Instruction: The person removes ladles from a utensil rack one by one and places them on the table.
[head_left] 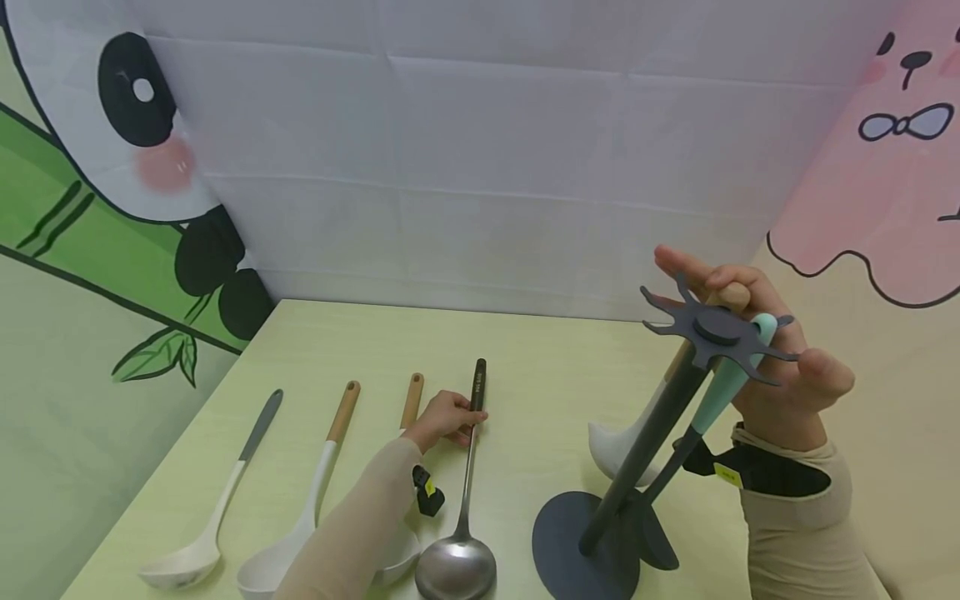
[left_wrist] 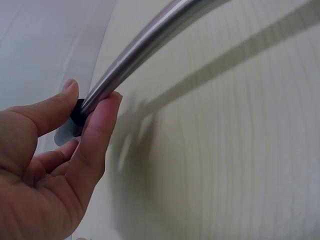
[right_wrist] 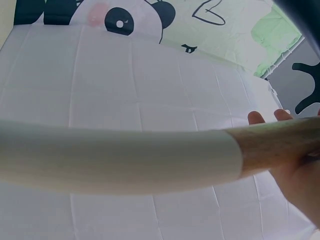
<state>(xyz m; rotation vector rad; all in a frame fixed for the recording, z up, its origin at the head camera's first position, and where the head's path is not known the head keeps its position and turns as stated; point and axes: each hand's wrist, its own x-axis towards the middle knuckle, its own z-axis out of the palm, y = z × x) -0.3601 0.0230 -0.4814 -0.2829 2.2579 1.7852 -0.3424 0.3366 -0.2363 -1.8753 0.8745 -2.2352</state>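
Observation:
My left hand [head_left: 450, 417] pinches the steel ladle [head_left: 471, 475] between thumb and fingertips, where its shaft meets the black handle end. The ladle's round bowl [head_left: 456, 568] is toward the near edge of the table. In the left wrist view, the shaft [left_wrist: 145, 42] runs up from the fingertips and casts a shadow. My right hand [head_left: 772, 358] is behind the top of a dark grey utensil stand [head_left: 652, 442], thumb spread away from the fingers. A wooden-handled white ladle [head_left: 615, 446] and a mint-handled turner [head_left: 723, 392] hang on its hooks. The wooden handle [right_wrist: 280, 145] passes close before my right palm.
Left of the steel ladle lie a white utensil with a wooden handle [head_left: 412, 400], partly under my left arm, a longer white ladle with a wooden handle [head_left: 343, 412], and a white slotted spoon with a grey handle [head_left: 238, 475]. A white cloth backdrop [head_left: 480, 183] stands behind the table.

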